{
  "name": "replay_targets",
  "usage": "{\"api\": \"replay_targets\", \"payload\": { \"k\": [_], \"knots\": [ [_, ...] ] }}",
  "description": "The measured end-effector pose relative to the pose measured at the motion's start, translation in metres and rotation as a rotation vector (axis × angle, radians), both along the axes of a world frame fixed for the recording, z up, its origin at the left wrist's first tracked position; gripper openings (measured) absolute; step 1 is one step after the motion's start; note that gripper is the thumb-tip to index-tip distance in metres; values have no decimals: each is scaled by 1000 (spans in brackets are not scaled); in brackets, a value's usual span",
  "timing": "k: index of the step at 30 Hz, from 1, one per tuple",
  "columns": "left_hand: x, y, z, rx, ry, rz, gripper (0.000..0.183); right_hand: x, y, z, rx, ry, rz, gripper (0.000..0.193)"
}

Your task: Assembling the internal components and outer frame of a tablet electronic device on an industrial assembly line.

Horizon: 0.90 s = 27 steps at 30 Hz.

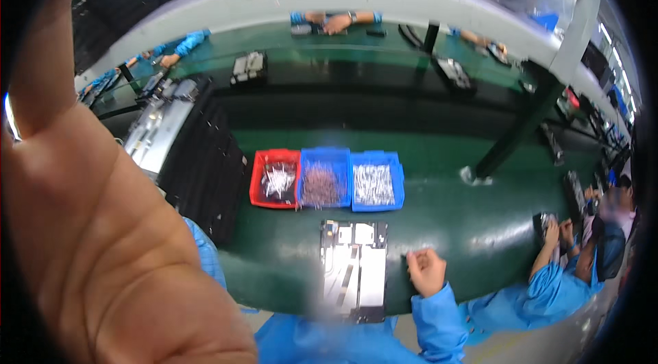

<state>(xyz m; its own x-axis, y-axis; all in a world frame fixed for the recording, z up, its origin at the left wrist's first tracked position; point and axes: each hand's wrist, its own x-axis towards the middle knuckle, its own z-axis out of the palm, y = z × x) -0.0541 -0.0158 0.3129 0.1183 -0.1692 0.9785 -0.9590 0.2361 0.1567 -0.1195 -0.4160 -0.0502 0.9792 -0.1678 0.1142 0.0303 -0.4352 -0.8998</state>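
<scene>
My left hand (116, 247) fills the left side, palm up close to the camera, one finger stretched upward; its other fingertips are out of sight. Nothing shows in that palm. My right hand (426, 271) hovers by the table with its fingers curled in; a tiny dark tip shows at them, too small to name. Left of it lies an opened flat electronic device (373, 275) with a black frame, white panels and a dark ribbon strip. It is nearest to my right hand, apart from it.
Beyond the device stand a red bin (255, 182) and two blue bins (325, 152) (399, 192) of small parts. Tall black stacked trays (205, 158) rise at left, a device on top. A dark post (514, 131) stands at right. A co-worker (548, 295) sits at far right.
</scene>
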Motion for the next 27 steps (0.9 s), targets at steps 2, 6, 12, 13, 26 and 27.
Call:
{"api": "replay_targets", "payload": {
  "k": [2,6,12,13,26,27],
  "knots": [
    [-28,1,7,-59,-110,-18,66,-4,-10,-17,-64,-70,-26,21],
    [-80,39,-14,-127,-196,-61,67,-13,0,11,101,-53,-34,17],
    [-21,29,-53,-222,-167,-165,67,-9,-2,-4,56,-61,-17,18],
    [-16,23,-62,-265,-160,-176,67,-8,-2,-2,72,-38,-14,17],
    [25,-63,-181,499,235,939,38,1,1,-3,27,-45,-90,19],
    [31,-54,-207,570,384,948,22,-1,5,0,75,-36,-61,19]
  ]
}}
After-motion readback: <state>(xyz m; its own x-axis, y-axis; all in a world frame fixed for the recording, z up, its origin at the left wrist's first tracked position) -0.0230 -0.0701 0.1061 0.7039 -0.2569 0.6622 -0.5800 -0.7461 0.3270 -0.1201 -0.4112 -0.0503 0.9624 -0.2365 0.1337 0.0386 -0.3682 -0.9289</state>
